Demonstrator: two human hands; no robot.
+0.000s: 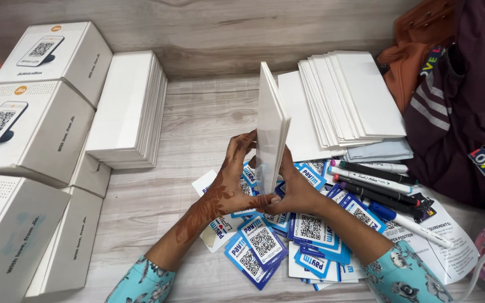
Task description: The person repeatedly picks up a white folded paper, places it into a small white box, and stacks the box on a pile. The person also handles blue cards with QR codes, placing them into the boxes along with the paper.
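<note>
My left hand (pixel 228 182) and my right hand (pixel 296 191) together hold a small stack of white cards (pixel 270 126) standing on edge above the table. The left fingers press its near face, and the right hand grips its lower edge. Under the hands lie several blue and white code stickers (pixel 262 242), scattered over each other. A fanned pile of white envelopes (pixel 355 98) lies just behind and to the right of the held stack.
Several white boxes (pixel 29 129) are stacked at the left, with a pile of flat white cards (pixel 130 109) beside them. Several marker pens (pixel 380 188) and a printed sheet (pixel 450 241) lie at the right. Dark and orange clothing (pixel 456 101) fills the right corner.
</note>
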